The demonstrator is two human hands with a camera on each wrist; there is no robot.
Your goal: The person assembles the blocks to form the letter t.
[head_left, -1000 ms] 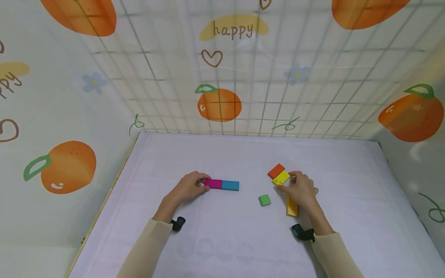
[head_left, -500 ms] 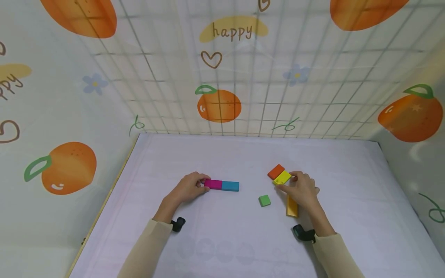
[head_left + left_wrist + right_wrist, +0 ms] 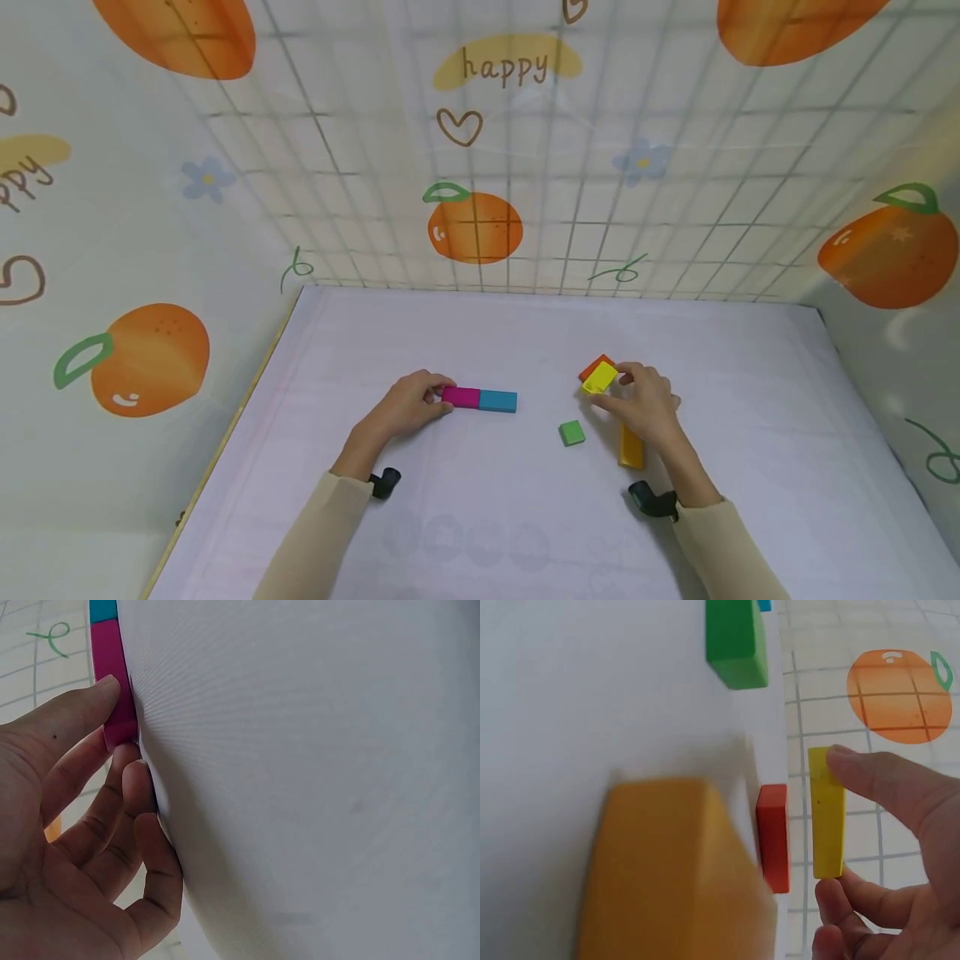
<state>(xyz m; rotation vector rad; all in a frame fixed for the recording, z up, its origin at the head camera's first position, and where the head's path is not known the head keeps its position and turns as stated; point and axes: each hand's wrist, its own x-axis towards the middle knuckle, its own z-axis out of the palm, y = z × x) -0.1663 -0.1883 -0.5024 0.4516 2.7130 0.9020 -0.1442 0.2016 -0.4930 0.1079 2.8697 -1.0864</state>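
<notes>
My left hand (image 3: pixel 408 404) pinches the near end of a magenta block (image 3: pixel 461 397) lying flat on the table. End to end with it lies a blue block (image 3: pixel 498 402). My right hand (image 3: pixel 647 402) holds a yellow block (image 3: pixel 601 377) between thumb and fingertips. In the right wrist view the yellow block (image 3: pixel 827 814) is lifted off the table, with a gap between it and the red-orange block (image 3: pixel 773 838). From the head, the yellow block partly covers the red-orange block (image 3: pixel 597 365). Below my right hand lies a golden-yellow block (image 3: pixel 631 448), its far end hidden by the hand.
A small green block (image 3: pixel 572 432) lies between the blue block and the golden-yellow one. The white table (image 3: pixel 480 508) meets a patterned cloth wall (image 3: pixel 375 208) at the back, with more cloth on both sides.
My right hand has raised the yellow block from beside the red-orange block and shifted it slightly left, over part of it. The left hand and its blocks stay put.
</notes>
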